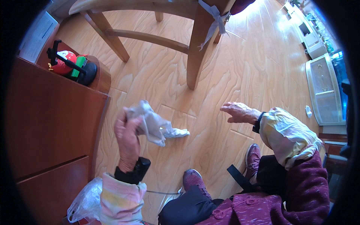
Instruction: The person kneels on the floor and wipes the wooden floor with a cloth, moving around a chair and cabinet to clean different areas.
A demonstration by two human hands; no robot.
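My left hand [128, 135] is raised over the wooden floor, its fingers closed on a crumpled white cloth [152, 123] that hangs down to the right of it. Behind the cloth, a second piece of white fabric [178, 132] shows, seemingly lying on the floor and partly hidden. Off to the right, my right hand [240, 112] hovers above the floor with nothing in it, fingers stretched out toward the left. Pale patterned sleeve covers are on both forearms, and each wrist wears a black band.
A wooden chair [197, 48] with a white strip of cloth [214, 20] tied on it stands ahead. At left is a reddish-brown cabinet [56, 123] bearing a black stand [87, 74]. A clear plastic bag [88, 198] lies below it. A white cabinet [325, 90] stands at right.
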